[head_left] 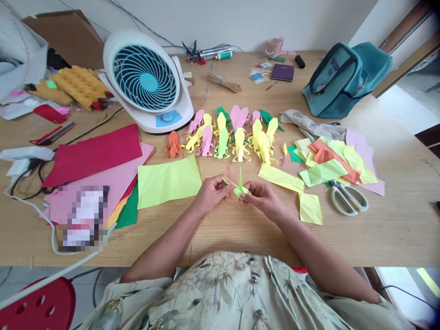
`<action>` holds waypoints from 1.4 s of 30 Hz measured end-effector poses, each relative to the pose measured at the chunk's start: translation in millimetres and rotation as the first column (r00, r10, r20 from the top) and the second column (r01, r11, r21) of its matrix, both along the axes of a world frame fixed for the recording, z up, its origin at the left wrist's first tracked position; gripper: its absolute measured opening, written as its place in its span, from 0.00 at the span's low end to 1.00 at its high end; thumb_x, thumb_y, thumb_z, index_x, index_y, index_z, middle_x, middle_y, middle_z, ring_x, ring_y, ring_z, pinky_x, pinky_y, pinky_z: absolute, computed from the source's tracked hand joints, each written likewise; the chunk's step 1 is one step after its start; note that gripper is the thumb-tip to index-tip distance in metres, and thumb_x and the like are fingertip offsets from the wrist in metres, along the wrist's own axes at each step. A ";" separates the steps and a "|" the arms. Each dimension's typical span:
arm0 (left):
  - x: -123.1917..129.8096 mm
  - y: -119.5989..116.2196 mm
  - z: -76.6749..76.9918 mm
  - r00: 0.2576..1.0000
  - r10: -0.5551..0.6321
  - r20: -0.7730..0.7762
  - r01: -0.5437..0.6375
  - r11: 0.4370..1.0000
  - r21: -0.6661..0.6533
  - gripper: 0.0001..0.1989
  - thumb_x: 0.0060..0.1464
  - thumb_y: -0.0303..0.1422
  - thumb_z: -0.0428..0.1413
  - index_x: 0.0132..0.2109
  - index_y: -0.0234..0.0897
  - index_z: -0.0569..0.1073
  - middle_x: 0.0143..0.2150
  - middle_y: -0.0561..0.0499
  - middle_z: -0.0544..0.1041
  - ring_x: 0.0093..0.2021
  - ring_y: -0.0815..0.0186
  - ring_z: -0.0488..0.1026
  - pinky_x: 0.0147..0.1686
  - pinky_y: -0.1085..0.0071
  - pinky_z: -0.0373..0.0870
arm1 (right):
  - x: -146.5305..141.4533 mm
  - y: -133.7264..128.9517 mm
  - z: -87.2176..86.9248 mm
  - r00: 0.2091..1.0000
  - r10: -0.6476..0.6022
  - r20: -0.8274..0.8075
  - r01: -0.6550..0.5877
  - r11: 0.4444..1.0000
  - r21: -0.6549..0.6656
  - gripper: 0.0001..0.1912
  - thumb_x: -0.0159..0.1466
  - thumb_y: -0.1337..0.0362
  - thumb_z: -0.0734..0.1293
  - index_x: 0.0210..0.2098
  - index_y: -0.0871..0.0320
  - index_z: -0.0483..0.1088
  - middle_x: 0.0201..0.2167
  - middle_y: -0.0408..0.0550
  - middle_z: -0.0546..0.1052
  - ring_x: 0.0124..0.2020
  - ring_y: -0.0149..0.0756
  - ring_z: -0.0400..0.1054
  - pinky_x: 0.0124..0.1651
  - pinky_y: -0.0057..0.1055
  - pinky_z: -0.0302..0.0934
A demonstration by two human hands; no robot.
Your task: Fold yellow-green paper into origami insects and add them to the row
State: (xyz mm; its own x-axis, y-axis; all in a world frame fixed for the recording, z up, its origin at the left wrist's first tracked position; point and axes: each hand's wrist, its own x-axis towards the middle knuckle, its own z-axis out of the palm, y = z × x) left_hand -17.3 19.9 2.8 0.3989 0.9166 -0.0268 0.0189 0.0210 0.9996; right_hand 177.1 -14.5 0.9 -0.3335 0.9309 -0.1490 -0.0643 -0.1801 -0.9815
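Note:
A small light-green folded paper piece (241, 190) with thin pointed ends is held between my hands above the table's near side. My left hand (215, 192) pinches one narrow point of it, fingers closed. My right hand (259, 197) grips its right side between thumb and fingers. Just beyond stand several folded paper figures in rows, among them a light-green one (222, 143), a yellow one (240, 145) and an orange one (173, 144). A flat yellow-green sheet (168, 181) lies left of my left hand, and a yellow strip (281, 178) lies to the right.
Scissors (349, 198) and a pile of paper pieces (332, 160) lie at the right, near a grey cloth (311, 123) and a teal bag (338, 80). A white fan (147, 82) stands back left, behind stacked coloured sheets (96, 156). A cable crosses the left side.

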 end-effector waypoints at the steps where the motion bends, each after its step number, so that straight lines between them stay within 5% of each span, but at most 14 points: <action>1: -0.2 0.0 0.3 1.000 0.016 -0.003 -0.016 1.000 -0.004 0.16 0.51 0.44 0.63 0.33 0.33 0.74 0.22 0.57 0.68 0.21 0.73 0.65 0.23 0.77 0.63 | -0.8 -0.1 0.1 1.000 -0.003 0.004 0.004 1.000 -0.005 0.18 0.57 0.50 0.73 0.30 0.58 0.70 0.22 0.40 0.72 0.25 0.29 0.62 0.31 0.28 0.54; 6: 0.4 -1.5 4.3 0.999 -0.034 0.042 0.036 0.998 -0.056 0.17 0.51 0.44 0.63 0.36 0.34 0.74 0.25 0.56 0.69 0.23 0.73 0.66 0.24 0.77 0.65 | -2.6 -0.5 0.7 0.999 -0.040 0.020 0.040 0.999 -0.030 0.19 0.56 0.48 0.73 0.30 0.58 0.69 0.22 0.40 0.71 0.24 0.29 0.61 0.30 0.28 0.52; 12: 2.8 -2.7 1.0 0.995 0.005 -0.098 0.008 0.992 0.126 0.10 0.49 0.36 0.65 0.35 0.33 0.75 0.34 0.50 0.76 0.30 0.71 0.70 0.30 0.75 0.66 | 0.0 -0.9 -0.9 1.000 -0.020 0.012 0.020 1.000 -0.007 0.17 0.55 0.52 0.75 0.31 0.58 0.70 0.24 0.39 0.70 0.26 0.29 0.59 0.31 0.28 0.50; 21: 4.6 -3.9 -1.4 0.997 0.067 -0.027 -0.056 0.955 0.293 0.08 0.51 0.35 0.64 0.30 0.35 0.76 0.31 0.51 0.75 0.32 0.69 0.70 0.30 0.75 0.65 | -1.9 -0.3 2.4 0.998 -0.069 0.012 0.069 0.997 -0.019 0.17 0.56 0.51 0.74 0.29 0.57 0.68 0.21 0.39 0.70 0.25 0.29 0.60 0.30 0.29 0.50; 30: -0.2 -2.4 1.9 0.989 -0.133 0.064 0.107 0.944 0.311 0.09 0.57 0.38 0.60 0.37 0.37 0.77 0.36 0.49 0.71 0.31 0.70 0.70 0.25 0.76 0.69 | -5.1 -3.9 3.7 0.994 -0.105 -0.013 0.104 0.993 -0.059 0.20 0.55 0.47 0.73 0.28 0.57 0.67 0.20 0.38 0.68 0.22 0.28 0.57 0.28 0.28 0.49; 34: -8.3 -3.1 9.2 0.977 -0.212 -0.035 0.214 0.955 0.205 0.12 0.59 0.41 0.57 0.42 0.36 0.76 0.36 0.49 0.74 0.30 0.70 0.72 0.29 0.74 0.71 | -3.4 -2.8 3.4 0.991 -0.131 0.012 0.131 0.991 -0.001 0.20 0.56 0.47 0.73 0.28 0.56 0.66 0.21 0.40 0.69 0.23 0.29 0.58 0.28 0.29 0.50; 37: -12.4 -3.9 14.3 0.956 -0.290 0.036 0.289 0.957 0.026 0.19 0.59 0.46 0.55 0.47 0.34 0.75 0.40 0.45 0.76 0.34 0.65 0.76 0.35 0.70 0.74 | -3.8 -3.0 2.0 0.979 -0.183 0.094 0.172 0.979 0.113 0.19 0.57 0.47 0.72 0.29 0.55 0.66 0.22 0.40 0.67 0.25 0.31 0.57 0.28 0.30 0.50; 42: -4.7 -4.4 15.6 0.992 -0.123 -0.013 0.122 0.988 -0.091 0.20 0.56 0.49 0.58 0.36 0.32 0.73 0.32 0.47 0.77 0.30 0.68 0.75 0.31 0.72 0.74 | -7.4 -6.8 0.7 0.932 -0.226 0.284 0.153 0.954 0.258 0.14 0.62 0.52 0.69 0.30 0.55 0.67 0.23 0.41 0.65 0.24 0.31 0.55 0.28 0.30 0.48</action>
